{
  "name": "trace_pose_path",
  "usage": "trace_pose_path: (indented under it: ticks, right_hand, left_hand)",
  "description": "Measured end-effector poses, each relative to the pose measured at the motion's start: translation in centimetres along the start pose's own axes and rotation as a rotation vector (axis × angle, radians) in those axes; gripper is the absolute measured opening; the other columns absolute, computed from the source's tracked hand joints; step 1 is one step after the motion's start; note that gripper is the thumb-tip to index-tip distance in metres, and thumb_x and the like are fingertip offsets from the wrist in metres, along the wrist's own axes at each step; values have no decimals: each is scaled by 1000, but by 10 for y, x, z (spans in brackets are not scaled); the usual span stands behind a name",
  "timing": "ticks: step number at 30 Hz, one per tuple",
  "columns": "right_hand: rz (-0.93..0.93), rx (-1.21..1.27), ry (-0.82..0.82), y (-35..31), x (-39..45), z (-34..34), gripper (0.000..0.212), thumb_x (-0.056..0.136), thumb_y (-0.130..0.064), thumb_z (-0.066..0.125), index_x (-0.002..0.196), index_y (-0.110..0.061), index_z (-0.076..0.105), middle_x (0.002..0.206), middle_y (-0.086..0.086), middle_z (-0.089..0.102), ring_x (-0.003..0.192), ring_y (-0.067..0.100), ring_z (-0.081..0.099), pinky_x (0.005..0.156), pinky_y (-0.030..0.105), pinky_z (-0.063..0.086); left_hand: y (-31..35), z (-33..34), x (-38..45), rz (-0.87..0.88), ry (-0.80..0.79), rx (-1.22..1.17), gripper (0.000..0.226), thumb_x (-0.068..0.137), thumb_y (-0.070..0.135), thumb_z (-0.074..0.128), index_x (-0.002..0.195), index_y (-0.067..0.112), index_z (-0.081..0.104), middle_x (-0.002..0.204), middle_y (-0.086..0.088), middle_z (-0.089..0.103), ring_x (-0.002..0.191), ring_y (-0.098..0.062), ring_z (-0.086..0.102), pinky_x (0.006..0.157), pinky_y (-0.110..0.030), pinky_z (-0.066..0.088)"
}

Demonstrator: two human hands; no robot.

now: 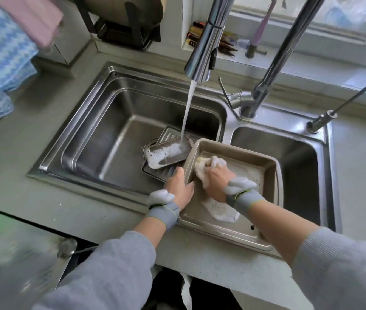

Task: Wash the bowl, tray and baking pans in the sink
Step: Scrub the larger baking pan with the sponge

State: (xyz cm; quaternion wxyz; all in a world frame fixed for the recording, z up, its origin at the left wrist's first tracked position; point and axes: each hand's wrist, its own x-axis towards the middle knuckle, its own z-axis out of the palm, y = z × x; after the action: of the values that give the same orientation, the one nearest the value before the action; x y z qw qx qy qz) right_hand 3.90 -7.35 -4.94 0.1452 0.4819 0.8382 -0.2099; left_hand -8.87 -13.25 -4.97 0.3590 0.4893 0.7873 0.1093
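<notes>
A square metal baking pan (264,173) leans tilted on the sink's front edge, streaked with foam. My left hand (181,186) grips the pan's left rim. My right hand (216,179) holds a soapy white sponge (209,166) inside the pan, pressed against its bottom. In the left basin (101,139), a small rectangular tray (166,153) full of sudsy water lies on a ribbed dark pan (168,134). Water from the faucet (206,39) pours into the small tray.
The right basin (289,162) lies behind the tilted pan. A second tap (320,121) stands at its far corner. Blue and pink cloths (5,48) hang at the left. A rack (128,25) and utensils (224,43) sit along the back wall.
</notes>
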Motion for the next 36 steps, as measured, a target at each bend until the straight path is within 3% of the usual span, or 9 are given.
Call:
trace_pose_path:
  ticks: [5, 10, 16, 20, 25, 29, 32, 34, 36]
  right_hand:
    - [405, 399, 181, -23, 38, -7, 31, 81, -25, 35, 100, -17, 58, 113, 12, 55, 106, 34, 52, 89, 37, 45]
    - [522, 1259, 223, -39, 17, -12, 17, 80, -13, 39, 69, -15, 52, 66, 12, 51, 55, 27, 52, 47, 27, 46]
    - [190, 786, -89, -27, -38, 9, 14, 88, -17, 49, 77, -18, 58, 90, 13, 62, 87, 30, 57, 79, 35, 48]
    - [-12, 407, -268, -26, -71, 22, 8, 88, -22, 47, 80, -22, 47, 91, 4, 50, 82, 23, 49, 81, 34, 49]
    - [112, 110, -281, 5, -87, 1, 37, 92, -36, 50, 125, -20, 56, 121, 10, 54, 107, 32, 58, 86, 34, 46]
    - [31, 264, -219, -30, -80, 25, 42, 94, -42, 49, 131, -21, 49, 130, 8, 45, 116, 29, 51, 94, 34, 40]
    - [-30, 127, -250, 6, -88, 14, 47, 90, -58, 46, 124, -27, 54, 128, 3, 52, 116, 27, 51, 99, 41, 42]
    - [-37, -42, -244, 49, -91, 8, 37, 92, -44, 49, 124, -25, 55, 126, 1, 55, 117, 26, 51, 99, 41, 39]
    - [-19, -121, -83, 75, -86, 8, 37, 94, -48, 37, 127, -36, 50, 130, -5, 50, 118, 24, 51, 97, 38, 41]
  left_hand:
    - [-3, 3, 0, 15, 41, 79, 36, 97, 36, 44, 103, 0, 47, 106, -27, 61, 98, -44, 57, 72, -37, 40]
    - [-1, 2, -3, 16, 60, 90, 42, 101, 35, 32, 104, -2, 52, 109, -28, 61, 102, -43, 56, 78, -39, 40]
    - [-2, -4, 1, 67, 62, 51, 46, 102, 34, 32, 84, -2, 54, 101, -30, 62, 100, -43, 56, 78, -38, 40]
    - [-2, -6, 0, 54, 23, 77, 49, 94, 44, 49, 61, 13, 28, 76, -23, 51, 85, -40, 57, 62, -33, 30]
    - [4, -7, 1, 20, -44, 250, 33, 94, 36, 50, 90, 4, 43, 101, -20, 58, 95, -37, 57, 69, -34, 36]
    - [6, -4, 3, -27, -62, 304, 41, 93, 34, 52, 114, -1, 44, 115, -22, 57, 102, -39, 57, 74, -37, 41]
    - [8, -6, 5, -45, -89, 352, 45, 91, 31, 56, 119, -1, 41, 117, -20, 57, 101, -37, 59, 72, -35, 40]
    - [10, -4, 5, -57, -93, 358, 46, 90, 29, 57, 120, -1, 38, 118, -20, 57, 102, -37, 59, 72, -35, 39]
    - [12, -2, 5, -73, -97, 350, 46, 90, 28, 57, 121, -1, 36, 119, -21, 57, 103, -37, 59, 73, -35, 40]
